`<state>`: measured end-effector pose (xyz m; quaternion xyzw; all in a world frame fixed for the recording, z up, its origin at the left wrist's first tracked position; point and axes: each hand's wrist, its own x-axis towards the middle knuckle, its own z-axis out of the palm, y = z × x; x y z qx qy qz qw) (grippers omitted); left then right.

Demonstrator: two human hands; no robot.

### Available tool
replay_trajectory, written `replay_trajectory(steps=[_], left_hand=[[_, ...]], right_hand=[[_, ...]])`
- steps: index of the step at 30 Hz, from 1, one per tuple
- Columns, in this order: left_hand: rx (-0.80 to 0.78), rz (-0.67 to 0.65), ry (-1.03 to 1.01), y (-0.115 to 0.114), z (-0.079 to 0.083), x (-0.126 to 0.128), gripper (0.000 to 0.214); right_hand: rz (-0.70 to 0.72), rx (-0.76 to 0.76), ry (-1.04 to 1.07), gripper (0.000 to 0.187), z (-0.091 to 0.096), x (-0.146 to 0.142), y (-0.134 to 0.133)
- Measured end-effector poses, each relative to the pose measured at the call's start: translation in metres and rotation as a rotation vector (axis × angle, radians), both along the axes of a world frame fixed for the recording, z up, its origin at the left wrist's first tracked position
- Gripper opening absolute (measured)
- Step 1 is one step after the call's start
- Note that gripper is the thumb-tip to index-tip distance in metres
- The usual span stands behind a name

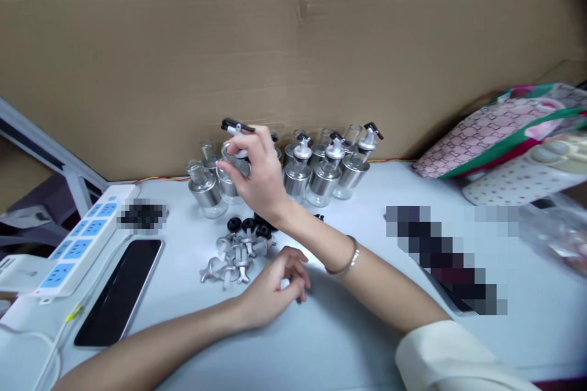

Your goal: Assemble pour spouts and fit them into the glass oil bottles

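My right hand [257, 174] reaches to the back of the white table [348, 330] and is closed on a silver pourer cap with a black lever [236, 129], right over a small glass bottle [230, 183]. My left hand [277, 290] rests on the table with its fingers curled; whether it holds anything is hidden. Just beyond it lie a pile of silver pourer spouts [233, 258] and several black stoppers [250, 224]. A row of capped bottles [326, 171] stands to the right of my right hand, and uncapped bottles [204, 189] stand to its left.
A tall cardboard wall [275, 43] closes the back of the table. A white and blue power strip [77, 244] and a black phone [121, 290] lie at the left. Patterned bags [504, 134] sit at the right. Two areas on the table are blurred out.
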<state>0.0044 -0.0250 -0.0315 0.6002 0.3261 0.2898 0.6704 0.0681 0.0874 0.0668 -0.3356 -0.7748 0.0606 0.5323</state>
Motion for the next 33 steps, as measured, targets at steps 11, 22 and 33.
replay_trajectory(steps=[11,22,33], left_hand=[[0.008,-0.094,-0.153,0.005,-0.006,-0.01,0.088],[0.041,-0.063,-0.06,0.0,0.003,-0.008,0.075],[-0.085,0.038,-0.06,-0.001,0.001,-0.008,0.082]], right_hand=[[0.032,-0.372,0.425,0.038,0.03,0.075,-0.068],[0.048,-0.618,0.662,0.049,-0.022,0.089,-0.081],[0.152,-0.606,0.603,0.034,-0.052,0.098,-0.073]])
